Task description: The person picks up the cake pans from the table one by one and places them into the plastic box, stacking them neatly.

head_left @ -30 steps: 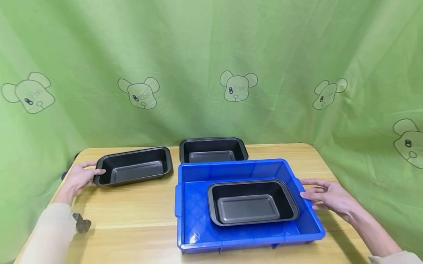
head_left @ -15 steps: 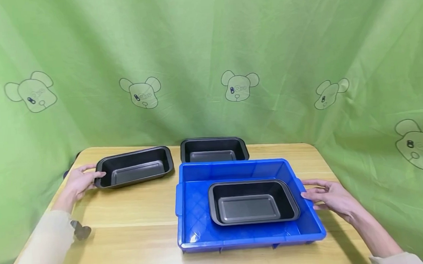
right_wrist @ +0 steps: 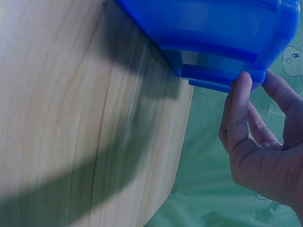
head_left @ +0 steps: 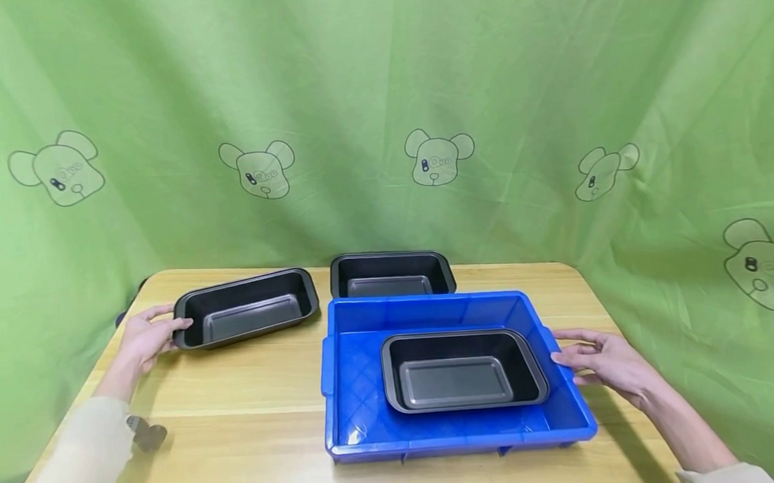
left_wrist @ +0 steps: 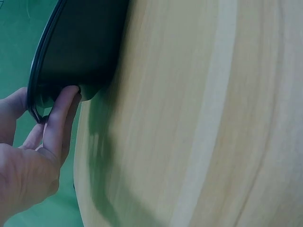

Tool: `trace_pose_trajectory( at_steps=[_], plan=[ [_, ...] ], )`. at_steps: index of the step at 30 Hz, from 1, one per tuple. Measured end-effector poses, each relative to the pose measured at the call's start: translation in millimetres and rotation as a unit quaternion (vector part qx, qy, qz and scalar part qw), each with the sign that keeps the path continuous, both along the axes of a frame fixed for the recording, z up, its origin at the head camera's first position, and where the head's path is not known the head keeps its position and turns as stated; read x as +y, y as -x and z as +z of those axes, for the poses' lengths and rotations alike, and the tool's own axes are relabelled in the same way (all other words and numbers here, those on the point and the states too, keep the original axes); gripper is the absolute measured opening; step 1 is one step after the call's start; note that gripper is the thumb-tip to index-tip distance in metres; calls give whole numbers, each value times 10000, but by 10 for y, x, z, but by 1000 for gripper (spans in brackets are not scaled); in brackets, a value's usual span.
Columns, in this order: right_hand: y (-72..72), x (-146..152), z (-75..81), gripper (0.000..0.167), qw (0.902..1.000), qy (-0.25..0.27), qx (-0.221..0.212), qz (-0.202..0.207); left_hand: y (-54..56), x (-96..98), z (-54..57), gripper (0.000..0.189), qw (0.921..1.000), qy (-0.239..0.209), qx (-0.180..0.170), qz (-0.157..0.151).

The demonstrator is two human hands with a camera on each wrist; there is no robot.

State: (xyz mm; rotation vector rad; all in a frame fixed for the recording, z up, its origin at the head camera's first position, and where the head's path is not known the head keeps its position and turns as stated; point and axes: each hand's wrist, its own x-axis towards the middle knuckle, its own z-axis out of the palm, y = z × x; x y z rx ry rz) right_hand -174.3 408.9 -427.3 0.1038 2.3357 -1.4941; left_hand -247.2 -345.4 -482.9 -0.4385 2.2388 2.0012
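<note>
My left hand (head_left: 145, 339) pinches the left end of a black loaf pan (head_left: 258, 317) at the left of the table. Its thumb is over the rim, while the fingers lie against the outer wall, as the left wrist view shows (left_wrist: 57, 123). That pan sits at a slant, left end nearer me. At the right, my right hand (head_left: 610, 361) pinches the right rim of a blue plastic crate (head_left: 366, 449), thumb on the rim and fingers on the outside. Inside the crate lies a second black loaf pan (head_left: 458, 381), upright.
Behind the crate stands a third black loaf pan (head_left: 389, 274), its near side hidden by the crate's back wall. All rest on a light wooden table (head_left: 239, 435). A green curtain (head_left: 351, 88) with printed mouse heads hangs behind and at both sides.
My left hand has drawn the left end of its pan slightly toward me, so the pan sits more slanted. My right hand and the crate stay in place.
</note>
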Motion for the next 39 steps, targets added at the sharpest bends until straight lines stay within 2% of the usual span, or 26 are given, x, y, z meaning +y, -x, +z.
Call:
trace_pose_trajectory(
  at_steps=[5, 9, 13, 16, 20, 30, 39],
  plan=[
    [-4, -1, -2, 68, 10000, 21, -1, 7, -51, 0, 3, 76, 9999, -138, 61, 50],
    [-6, -1, 0, 68, 10000, 44, -4, 13, -90, 6, 27, 62, 9986, -497, 152, 110],
    [-7, 0, 1, 67, 10000, 71, -21, 14, -126, 19, 88, 47, 9959, -858, 223, 171],
    [-9, 1, 0, 66, 10000, 74, -36, 16, -157, 40, 158, 44, 9942, -1028, 256, 187],
    [-11, -3, 7, 68, 10000, 15, -50, 14, -191, 78, 243, 43, 9935, -1083, 239, 266],
    [9, 7, -14, 71, 10000, 10, -62, 36, -246, 144, 372, 40, 9945, -941, 296, 343],
    [8, 4, -18, 71, 10000, -21, -78, -10, -308, 185, 557, 41, 9921, -1163, 308, 364]
  ],
)
